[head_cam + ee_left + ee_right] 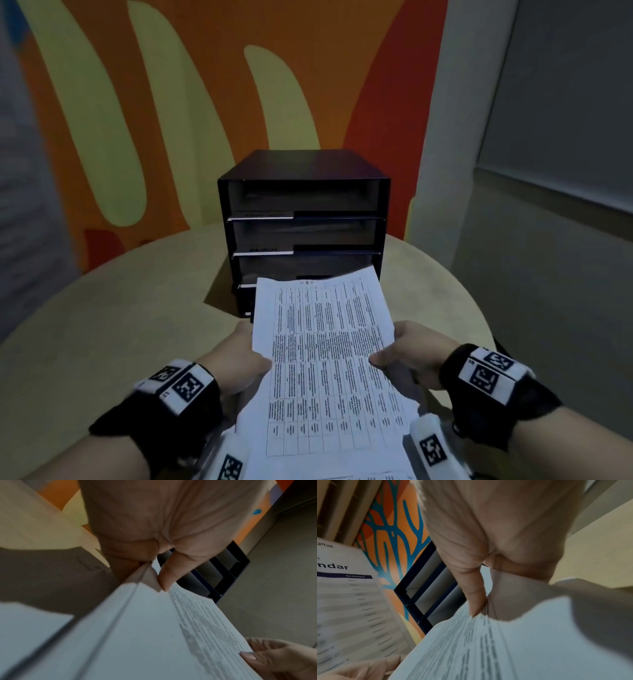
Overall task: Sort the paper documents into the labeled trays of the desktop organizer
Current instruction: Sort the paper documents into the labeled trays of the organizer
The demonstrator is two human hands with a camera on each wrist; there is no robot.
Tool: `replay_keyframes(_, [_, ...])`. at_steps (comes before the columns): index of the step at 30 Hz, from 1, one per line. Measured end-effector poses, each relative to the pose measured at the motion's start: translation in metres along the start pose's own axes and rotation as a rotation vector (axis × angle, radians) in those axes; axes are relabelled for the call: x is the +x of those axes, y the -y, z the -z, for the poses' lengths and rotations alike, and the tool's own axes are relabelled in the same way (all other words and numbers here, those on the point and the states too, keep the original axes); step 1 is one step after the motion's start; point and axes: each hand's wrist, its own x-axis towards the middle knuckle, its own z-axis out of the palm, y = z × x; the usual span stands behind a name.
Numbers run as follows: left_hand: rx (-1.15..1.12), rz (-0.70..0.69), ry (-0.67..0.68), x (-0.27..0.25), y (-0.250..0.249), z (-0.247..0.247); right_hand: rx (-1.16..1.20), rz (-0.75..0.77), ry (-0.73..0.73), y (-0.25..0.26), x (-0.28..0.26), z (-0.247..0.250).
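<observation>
- Head view: the left hand (236,356) and right hand (411,353) each pinch a side edge of a sheet (329,359), held over the desk (120,315) in front of the organizer (303,219).
- Step, likely: reading the sheet to pick its tray; next it must go flat into the matching slot.
- Right wrist view alone shows a calendar page (351,601).

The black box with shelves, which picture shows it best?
The head view: the black box faces the camera, its stacked shelves open, only the bottom hidden behind the paper. The left wrist view and right wrist view show just tilted slices beside a thumb.
</observation>
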Motion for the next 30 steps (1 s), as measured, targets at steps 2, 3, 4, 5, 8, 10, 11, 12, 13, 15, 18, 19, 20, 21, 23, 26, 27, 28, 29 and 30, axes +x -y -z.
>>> replay_keyframes(2, [-0.066, -0.007, -0.036, 0.000, -0.003, 0.004, 0.062, 0.028, -0.033, 0.006, -0.003, 0.001])
replay_keyframes(3, [-0.104, -0.009, -0.056, 0.002, -0.005, 0.008, 0.086, 0.045, -0.051, 0.009, -0.002, 0.001])
replay_keyframes(4, [-0.139, 0.000, -0.068, 0.002, -0.007, 0.011, 0.094, 0.059, -0.072, 0.014, -0.003, 0.002])
replay_keyframes(5, [-0.171, 0.003, -0.074, 0.002, -0.009, 0.014, 0.091, 0.072, -0.102, 0.018, -0.001, 0.002])
replay_keyframes(8, [-0.203, -0.014, -0.116, 0.003, -0.015, 0.019, 0.105, 0.094, -0.191, 0.033, 0.007, 0.001])
replay_keyframes(10, [-0.164, -0.039, -0.185, 0.009, -0.020, 0.020, 0.150, 0.084, -0.228, 0.039, 0.015, 0.000])
replay_keyframes(11, [-0.138, -0.051, -0.226, 0.013, -0.022, 0.021, 0.166, 0.074, -0.217, 0.041, 0.020, -0.001])
replay_keyframes(12, [-0.115, -0.061, -0.265, 0.018, -0.025, 0.021, 0.163, 0.066, -0.193, 0.042, 0.024, -0.002])
replay_keyframes(13, [-0.097, -0.065, -0.301, 0.022, -0.029, 0.021, 0.138, 0.052, -0.156, 0.042, 0.029, -0.001])
replay_keyframes(15, [-0.094, -0.078, -0.345, 0.031, -0.039, 0.021, 0.035, 0.028, -0.082, 0.041, 0.036, -0.001])
replay_keyframes(18, [0.179, -0.116, -0.344, 0.035, -0.053, 0.017, 0.021, 0.057, -0.142, 0.040, 0.046, 0.001])
replay_keyframes(19, [0.335, -0.145, -0.330, 0.032, -0.058, 0.014, 0.071, 0.061, -0.179, 0.039, 0.051, 0.003])
replay_keyframes(20, [0.480, -0.186, -0.300, 0.026, -0.063, 0.009, 0.118, 0.057, -0.211, 0.041, 0.052, 0.004])
replay_keyframes(21, [0.597, -0.223, -0.248, 0.020, -0.068, 0.004, 0.161, 0.052, -0.238, 0.041, 0.055, 0.005])
replay_keyframes(23, [0.746, -0.257, -0.111, 0.010, -0.075, -0.006, 0.202, 0.041, -0.265, 0.043, 0.062, 0.006])
replay_keyframes(26, [0.819, -0.260, -0.033, 0.014, -0.077, -0.020, 0.227, 0.042, -0.297, 0.051, 0.064, 0.004])
replay_keyframes(27, [0.801, -0.267, -0.055, 0.018, -0.078, -0.022, 0.225, 0.055, -0.317, 0.053, 0.066, 0.002])
replay_keyframes(28, [0.769, -0.268, -0.083, 0.023, -0.079, -0.024, 0.199, 0.070, -0.338, 0.058, 0.063, 0.000])
replay_keyframes(29, [0.743, -0.261, -0.103, 0.030, -0.079, -0.025, 0.152, 0.094, -0.365, 0.060, 0.063, -0.002])
replay_keyframes(30, [0.738, -0.249, -0.113, 0.036, -0.081, -0.026, 0.078, 0.108, -0.387, 0.065, 0.058, -0.005])
